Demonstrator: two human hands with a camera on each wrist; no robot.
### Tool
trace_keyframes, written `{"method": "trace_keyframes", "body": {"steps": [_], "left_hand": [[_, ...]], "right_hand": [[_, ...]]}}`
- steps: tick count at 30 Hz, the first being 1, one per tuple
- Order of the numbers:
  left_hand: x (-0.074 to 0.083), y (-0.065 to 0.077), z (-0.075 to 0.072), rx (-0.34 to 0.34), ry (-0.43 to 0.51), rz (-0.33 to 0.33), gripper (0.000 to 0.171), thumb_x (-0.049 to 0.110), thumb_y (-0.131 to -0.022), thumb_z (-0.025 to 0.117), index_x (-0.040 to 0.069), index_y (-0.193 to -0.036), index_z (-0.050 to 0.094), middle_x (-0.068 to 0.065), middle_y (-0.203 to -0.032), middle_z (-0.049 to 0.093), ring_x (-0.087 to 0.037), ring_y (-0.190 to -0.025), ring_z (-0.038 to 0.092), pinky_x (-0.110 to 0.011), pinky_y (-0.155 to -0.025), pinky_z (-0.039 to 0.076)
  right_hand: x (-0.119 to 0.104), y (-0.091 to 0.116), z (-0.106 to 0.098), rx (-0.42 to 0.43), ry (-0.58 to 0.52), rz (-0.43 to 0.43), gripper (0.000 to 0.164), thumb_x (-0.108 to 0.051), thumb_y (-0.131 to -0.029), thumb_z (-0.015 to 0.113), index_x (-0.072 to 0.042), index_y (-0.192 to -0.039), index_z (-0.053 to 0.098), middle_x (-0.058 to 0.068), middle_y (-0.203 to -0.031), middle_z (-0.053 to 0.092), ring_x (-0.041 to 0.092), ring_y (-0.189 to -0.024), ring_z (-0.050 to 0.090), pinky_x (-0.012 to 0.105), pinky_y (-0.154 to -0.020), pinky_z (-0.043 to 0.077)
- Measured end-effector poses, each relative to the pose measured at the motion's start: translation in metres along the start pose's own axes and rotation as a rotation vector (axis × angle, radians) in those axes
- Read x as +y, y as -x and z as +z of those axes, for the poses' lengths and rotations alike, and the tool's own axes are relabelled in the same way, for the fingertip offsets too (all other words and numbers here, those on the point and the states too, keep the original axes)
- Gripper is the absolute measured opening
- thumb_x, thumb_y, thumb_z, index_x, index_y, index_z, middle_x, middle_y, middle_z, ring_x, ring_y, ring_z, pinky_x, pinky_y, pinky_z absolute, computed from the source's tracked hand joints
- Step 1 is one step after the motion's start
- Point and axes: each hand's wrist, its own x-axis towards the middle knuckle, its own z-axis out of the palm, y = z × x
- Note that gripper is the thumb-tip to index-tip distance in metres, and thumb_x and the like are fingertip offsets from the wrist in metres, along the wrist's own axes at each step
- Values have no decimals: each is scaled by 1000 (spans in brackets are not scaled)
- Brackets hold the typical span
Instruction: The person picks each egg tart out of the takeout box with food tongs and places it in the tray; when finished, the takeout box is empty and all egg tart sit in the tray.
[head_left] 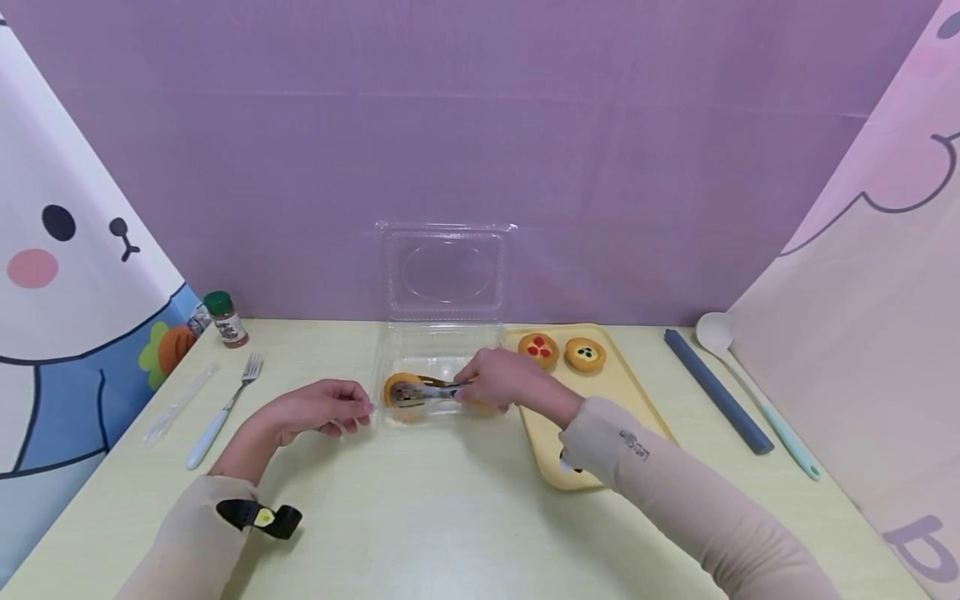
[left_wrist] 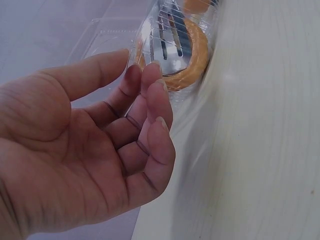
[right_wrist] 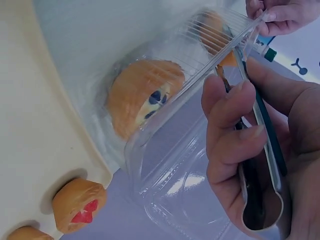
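Against a purple backdrop (head_left: 465, 125), with the clear container (head_left: 442, 342) pinched at its rim by the left hand (head_left: 318, 408), the nearest tart (head_left: 405, 377) inside is best kept level by tongs (head_left: 412, 394) gripped in the right hand (head_left: 506, 379).

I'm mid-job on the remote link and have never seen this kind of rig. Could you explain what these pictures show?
There is no robot here: these are a person's bare hands. The wide picture comes from a head camera looking forward and down; the two close ones come from cameras on each wrist.

The left hand pinches the edge of a clear box, its lid raised. The right hand holds tongs, whose slotted end is at a tart in the box. Another tart sits inside too.

On the table, a yellow tray carries a red-topped tart and a dark-spotted one. A jar and fork lie left; a spoon, right.
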Motion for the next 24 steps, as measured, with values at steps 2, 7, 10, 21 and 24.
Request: {"method": "trace_keyframes", "body": {"steps": [2,7,10,21,24], "left_hand": [[0,0,0,0,0,2,34,31,-101,60,-1,-113,60,-10,-104,66,-24,-93,61,-36,-80,50],[0,-1,-1,-1,-1,6,35,32,-100,61,-1,-113,60,-10,-105,66,-24,-93,61,-36,-80,51],[-1,-1,-1,0,-2,4,35,32,-100,61,-1,-114,60,-10,-105,66,-23,-93,61,-36,-80,51],[1,1,-1,5,6,-14,34,30,-100,61,-1,-114,60,-8,-103,66,-24,-94,61,-36,-81,51],[1,1,-1,0,6,-9,35,30,-100,60,-1,-115,60,-7,-102,66,-25,-95,61,-35,-80,50]], "right_hand": [[0,0,0,9,2,-11,33,-35,-94,70,-26,-125,72,-2,-113,74,23,-55,66,26,-45,40],[5,1,2,40,-28,-25,32,-33,-94,69,-26,-125,72,0,-93,75,20,-50,61,25,-44,37],[7,3,2,62,-55,-37,32,-32,-95,69,-25,-125,72,2,-95,76,17,-46,55,24,-43,35],[16,7,0,112,-100,-42,35,-34,-94,70,-26,-128,70,-2,-56,51,12,-45,53,24,-43,35],[20,9,-1,130,-110,-34,36,-35,-94,71,-26,-128,70,-1,-66,63,10,-47,54,24,-45,38]]}}
